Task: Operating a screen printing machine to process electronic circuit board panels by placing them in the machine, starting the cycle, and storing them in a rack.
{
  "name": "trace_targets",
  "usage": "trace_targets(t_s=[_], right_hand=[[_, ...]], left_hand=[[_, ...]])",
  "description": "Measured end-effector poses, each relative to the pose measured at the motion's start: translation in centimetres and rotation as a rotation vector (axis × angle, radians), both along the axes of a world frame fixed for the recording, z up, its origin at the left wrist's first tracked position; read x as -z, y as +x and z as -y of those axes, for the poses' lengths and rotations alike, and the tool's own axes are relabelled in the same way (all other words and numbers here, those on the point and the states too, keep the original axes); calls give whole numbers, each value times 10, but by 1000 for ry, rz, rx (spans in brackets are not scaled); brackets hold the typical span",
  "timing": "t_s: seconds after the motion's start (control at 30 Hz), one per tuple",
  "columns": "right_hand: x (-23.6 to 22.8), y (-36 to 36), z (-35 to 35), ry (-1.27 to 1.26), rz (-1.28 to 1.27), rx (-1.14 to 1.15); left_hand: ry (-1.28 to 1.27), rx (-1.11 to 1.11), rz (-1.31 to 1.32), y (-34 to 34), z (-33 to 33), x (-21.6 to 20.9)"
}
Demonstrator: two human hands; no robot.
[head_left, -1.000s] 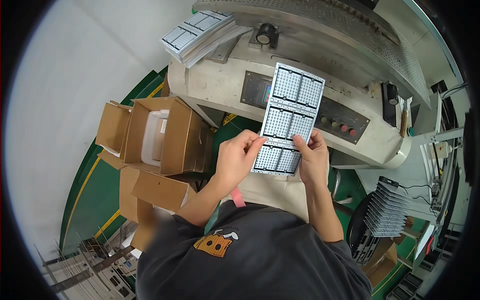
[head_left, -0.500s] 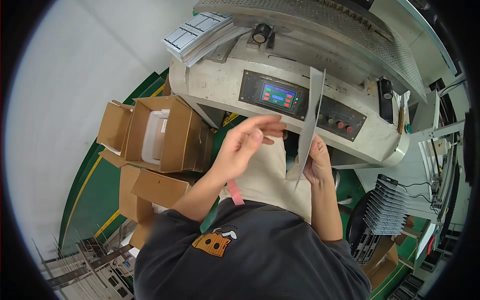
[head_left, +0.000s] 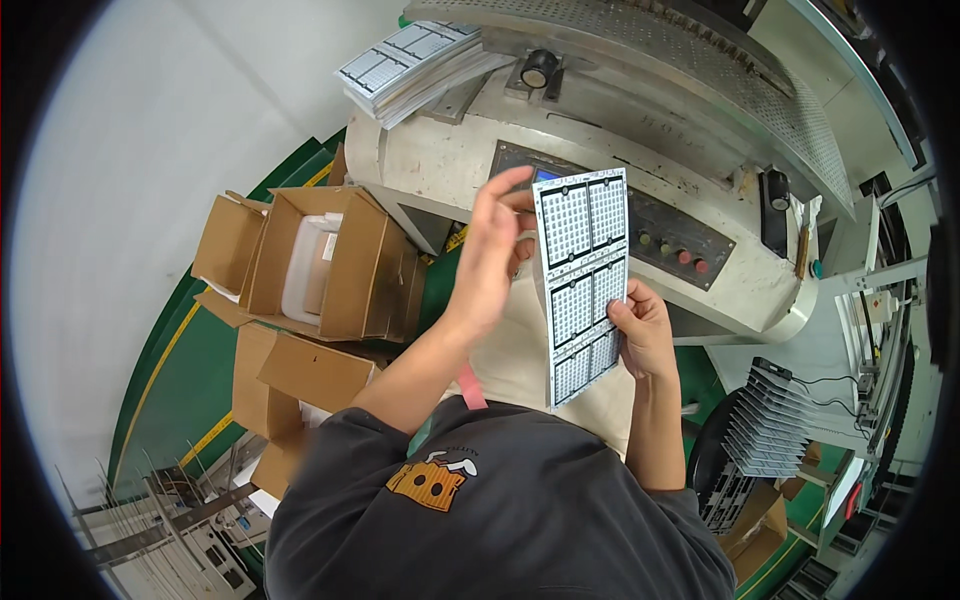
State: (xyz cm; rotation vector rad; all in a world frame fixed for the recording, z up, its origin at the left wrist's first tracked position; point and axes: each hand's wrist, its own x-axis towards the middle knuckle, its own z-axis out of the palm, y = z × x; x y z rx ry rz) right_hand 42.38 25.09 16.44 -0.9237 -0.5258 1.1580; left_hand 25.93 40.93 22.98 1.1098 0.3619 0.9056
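Observation:
My right hand (head_left: 648, 332) grips the right edge of a circuit board panel (head_left: 586, 262), its thumb on the face and its fingers behind. The panel is a thin, tall sheet with white grids in black frames, held up and slightly tilted, face toward me. Beside its upper left edge is my left hand (head_left: 488, 262), open with fingers apart and slightly curled. Some left fingertips come close to that edge; whether they touch it I cannot tell. Behind the panel stands a cream machine (head_left: 420, 165), whose screen is mostly covered.
Similar panels lie in a stack (head_left: 408, 62) on the machine's left end. Open cardboard boxes (head_left: 345, 265) stand at left on the green floor. A black rack (head_left: 772, 425) holding several grey plates is at right. Red buttons (head_left: 685, 256) and a black knob (head_left: 538, 68) sit on the machine.
The panel has turned from edge-on to show its gridded face and shifted left and slightly down. My left hand has risen toward its upper left edge. My right hand keeps its hold.

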Motion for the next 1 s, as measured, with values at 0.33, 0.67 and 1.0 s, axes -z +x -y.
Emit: trace_targets(t_s=[0.33, 0.67, 1.0], right_hand=[[-20, 19, 10, -238, 248, -62], [-6, 22, 9, -274, 216, -53], [70, -37, 1, -73, -365, -326]], left_hand=[[-237, 48, 31, -9, -12, 40], [-424, 168, -212, -14, 26, 95], [-133, -115, 0, -59, 23, 34]])
